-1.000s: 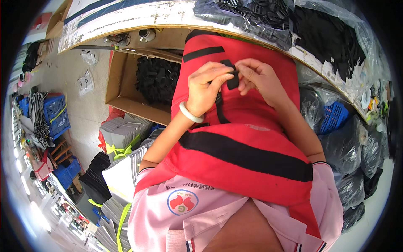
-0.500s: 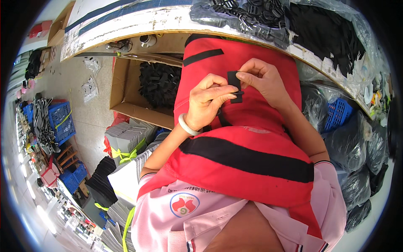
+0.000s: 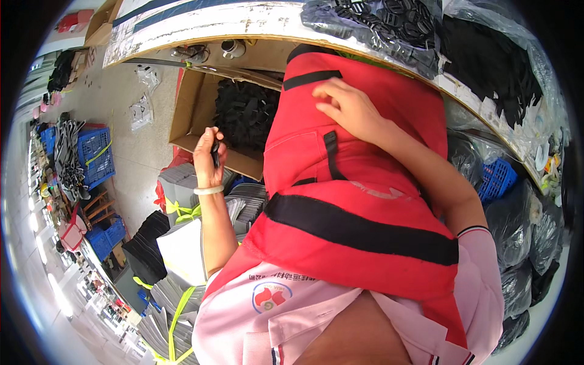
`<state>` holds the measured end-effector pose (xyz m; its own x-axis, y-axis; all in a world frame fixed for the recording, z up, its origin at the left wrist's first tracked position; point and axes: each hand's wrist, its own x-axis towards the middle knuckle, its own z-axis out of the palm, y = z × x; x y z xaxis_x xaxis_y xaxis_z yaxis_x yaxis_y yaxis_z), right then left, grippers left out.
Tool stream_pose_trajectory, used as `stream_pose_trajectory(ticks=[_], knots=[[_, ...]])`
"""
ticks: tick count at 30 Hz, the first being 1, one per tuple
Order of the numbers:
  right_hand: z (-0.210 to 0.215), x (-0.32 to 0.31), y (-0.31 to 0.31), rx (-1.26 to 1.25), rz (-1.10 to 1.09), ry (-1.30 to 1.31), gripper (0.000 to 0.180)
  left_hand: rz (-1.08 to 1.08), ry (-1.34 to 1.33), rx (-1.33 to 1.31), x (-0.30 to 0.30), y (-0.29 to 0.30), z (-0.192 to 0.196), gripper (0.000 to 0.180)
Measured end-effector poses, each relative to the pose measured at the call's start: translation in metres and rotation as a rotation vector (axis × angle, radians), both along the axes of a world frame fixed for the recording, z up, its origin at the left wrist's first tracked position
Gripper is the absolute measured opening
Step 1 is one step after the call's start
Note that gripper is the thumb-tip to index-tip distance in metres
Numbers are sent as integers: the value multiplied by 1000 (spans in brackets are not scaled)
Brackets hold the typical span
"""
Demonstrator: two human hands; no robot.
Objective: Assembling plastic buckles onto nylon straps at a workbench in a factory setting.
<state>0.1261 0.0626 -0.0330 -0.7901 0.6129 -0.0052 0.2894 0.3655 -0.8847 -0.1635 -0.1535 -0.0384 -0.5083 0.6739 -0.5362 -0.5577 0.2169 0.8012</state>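
My left hand [image 3: 208, 159], with a white bangle at its wrist, is closed around a small black strap piece [image 3: 215, 153]; only part of the piece shows between the fingers. That hand is at the near side of a cardboard box [image 3: 182, 118] holding a heap of black strap pieces [image 3: 244, 112]. Over the red apron [image 3: 389, 115] on my lap, my right hand [image 3: 353, 112] has its fingers loosely bent and apart, with nothing visible in them.
Along the far side runs a worktable [image 3: 231, 24] carrying a plastic bag of black buckles [image 3: 401, 18] and a pile of black straps [image 3: 486, 67]. Bundled grey sheets [image 3: 182, 243] stand at the left. Dark plastic bags [image 3: 517, 213] and a blue basket [image 3: 497, 179] are at the right.
Both hands were together over my lap at the black strap piece. My left hand has carried it left to the box; my right hand has let go and shifted slightly left.
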Motion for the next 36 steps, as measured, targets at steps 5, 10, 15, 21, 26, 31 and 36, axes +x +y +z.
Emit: stream_pose_trajectory(ticks=[5, 10, 15, 21, 26, 31, 36], knots=[[-48, -42, 24, 578, -47, -110, 16, -47, -572, 232, 50, 36, -33, 30], [-43, -22, 29, 409, 0, -125, 18, -371, -328, 240, 106, 80, 6, 46], [23, 0, 17, -356, 52, -211, 12, -605, -47, 205, 129, 98, 28, 67], [15, 17, 24, -675, 180, -67, 16, -829, -50, 206, 137, 115, 29, 79], [22, 22, 21, -671, 54, -45, 15, -657, -111, 193, 139, 113, 15, 48], [26, 29, 9, -645, -99, 59, 17, -475, -101, 169, 138, 115, 5, 14], [25, 34, 2, -640, -60, -38, 17, -468, -76, 167, 152, 118, 4, 14]])
